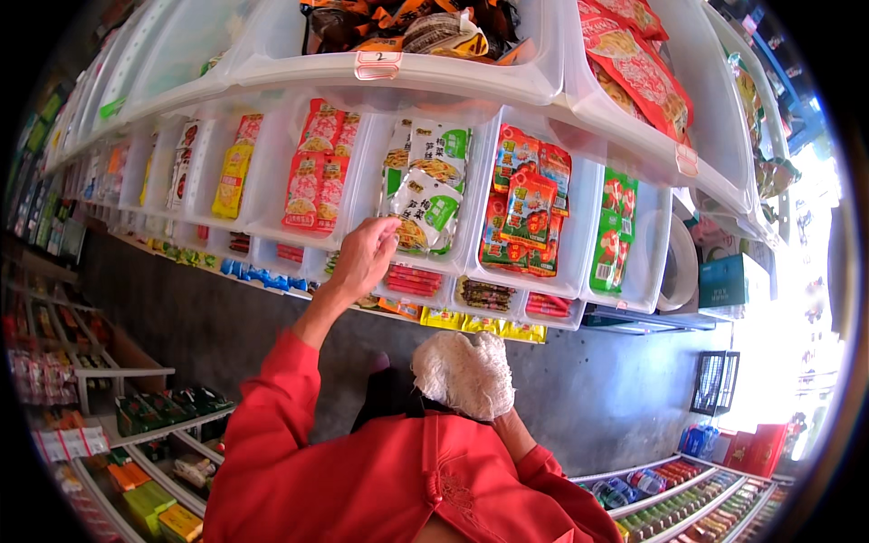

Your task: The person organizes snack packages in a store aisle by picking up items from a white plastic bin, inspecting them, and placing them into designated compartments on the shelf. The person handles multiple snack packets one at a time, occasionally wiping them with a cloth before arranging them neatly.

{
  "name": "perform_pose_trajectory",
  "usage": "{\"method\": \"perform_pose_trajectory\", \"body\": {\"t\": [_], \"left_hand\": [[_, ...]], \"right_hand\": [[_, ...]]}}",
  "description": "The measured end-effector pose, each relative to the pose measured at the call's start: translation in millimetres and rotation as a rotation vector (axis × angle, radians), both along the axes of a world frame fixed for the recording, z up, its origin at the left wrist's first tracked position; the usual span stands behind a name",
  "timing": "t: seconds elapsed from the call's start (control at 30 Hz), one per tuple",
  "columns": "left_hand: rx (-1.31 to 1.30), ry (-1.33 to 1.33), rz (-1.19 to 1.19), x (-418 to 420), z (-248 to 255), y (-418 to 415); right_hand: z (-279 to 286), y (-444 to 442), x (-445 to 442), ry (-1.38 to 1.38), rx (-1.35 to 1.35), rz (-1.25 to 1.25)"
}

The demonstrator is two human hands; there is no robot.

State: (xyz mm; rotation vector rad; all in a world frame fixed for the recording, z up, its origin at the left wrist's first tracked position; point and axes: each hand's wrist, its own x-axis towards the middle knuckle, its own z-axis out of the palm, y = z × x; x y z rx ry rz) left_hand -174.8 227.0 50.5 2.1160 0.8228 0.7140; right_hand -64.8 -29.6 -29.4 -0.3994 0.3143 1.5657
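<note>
My left hand [366,254] reaches over the front of a translucent plastic bin, its bent fingertips at the lower left edge of a white-and-green snack packet [424,210]. Whether the fingers grip the packet cannot be told. More such packets lie behind it in the bin. Close to my body, my right hand is hidden behind a bunched off-white cloth [465,373]; only the wrist shows below it. Bins on either side hold red-and-pink packets [316,190] and red-and-green packets [529,210].
An upper row of bins [407,71] overhangs the lower ones, with brown-orange packets and large red bags [631,61]. Beneath are bins of red sticks [414,282]. Stocked shelves [170,427] stand behind me on both sides. A black crate [715,382] sits on the floor at right.
</note>
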Motion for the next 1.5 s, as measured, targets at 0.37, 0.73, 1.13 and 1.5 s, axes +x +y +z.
{"method": "perform_pose_trajectory", "body": {"t": [0.37,0.73,1.13,1.5], "left_hand": [[0.258,0.474,0.143,47.5,-45.2,53.2],[0.080,-0.104,-0.057,52.6,-48.8,61.2],[-0.946,-0.077,-0.380,60.6,-80.5,92.2],[-0.502,-0.364,-0.075,57.0,-65.3,82.8]], "right_hand": [[4.4,14.6,-44.4,-0.042,-0.024,-0.132],[-1.1,24.2,-101.1,-0.019,-0.045,-0.270],[-19.1,23.6,-109.3,0.264,0.078,-0.412],[4.6,-9.9,-58.6,2.022,0.546,-0.953]]}}
